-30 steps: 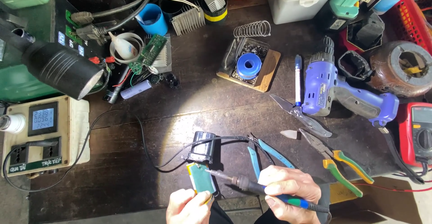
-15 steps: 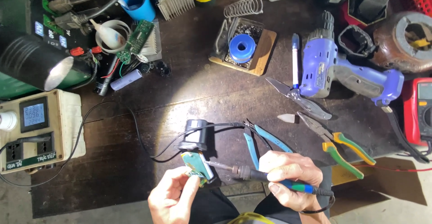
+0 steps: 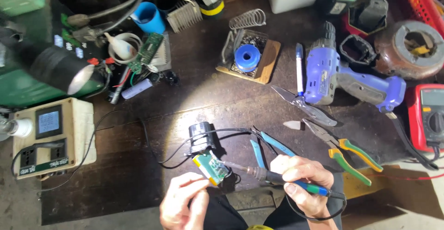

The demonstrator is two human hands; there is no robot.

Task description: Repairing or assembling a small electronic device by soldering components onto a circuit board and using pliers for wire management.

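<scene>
My left hand (image 3: 184, 203) pinches a small green circuit board (image 3: 211, 166) at the near edge of the dark workbench. A black cylindrical part (image 3: 201, 135) with black wires sits just beyond the board, joined to it. My right hand (image 3: 303, 184) grips a soldering iron (image 3: 268, 177) with a blue and green handle. Its metal tip points left and touches the board's right edge. A black cord loops from the iron's handle below my right hand.
Blue cutters (image 3: 268, 144) and green-and-yellow pliers (image 3: 347, 153) lie right of the board. Further back are a blue drill (image 3: 344, 79), a soldering stand with a blue spool (image 3: 247, 56), a red multimeter (image 3: 428, 116), a beige socket box with a meter (image 3: 44, 137) and a black lamp (image 3: 51, 66).
The view shifted a little. My left hand stays on the board and the iron's tip has stayed at the board's right edge, with the hands drawn slightly closer together.
</scene>
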